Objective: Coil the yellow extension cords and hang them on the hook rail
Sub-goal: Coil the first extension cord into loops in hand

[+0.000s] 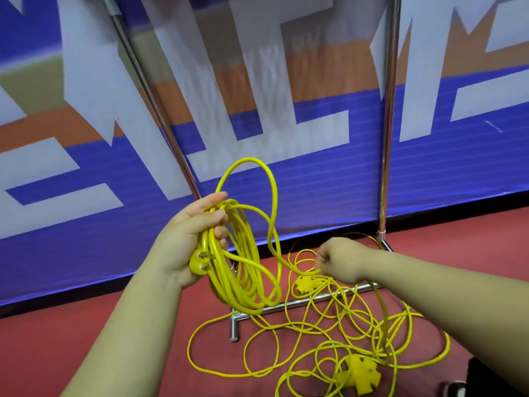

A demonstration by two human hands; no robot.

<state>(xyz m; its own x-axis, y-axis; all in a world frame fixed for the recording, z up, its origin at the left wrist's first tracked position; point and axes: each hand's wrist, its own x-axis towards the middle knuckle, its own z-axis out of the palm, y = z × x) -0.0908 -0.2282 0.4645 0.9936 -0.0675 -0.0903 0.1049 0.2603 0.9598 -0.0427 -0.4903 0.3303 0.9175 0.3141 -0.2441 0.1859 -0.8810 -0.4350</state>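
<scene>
Coiling is mid-way: the left hand (183,242) clasps the looped yellow rubber extension cord (243,270), the right hand (340,260) pinches its slack above the red floor (86,325), next needing another loop fed across.

- Red floor (86,339), smooth.
- Loose tangle of yellow extension cord (323,336) spread across it, loops overlapping.
- Yellow multi-outlet socket (359,373) lying among the loops, near bottom edge.
- Second yellow socket (304,284) further back, beside the chrome rack base bar (289,304).
</scene>
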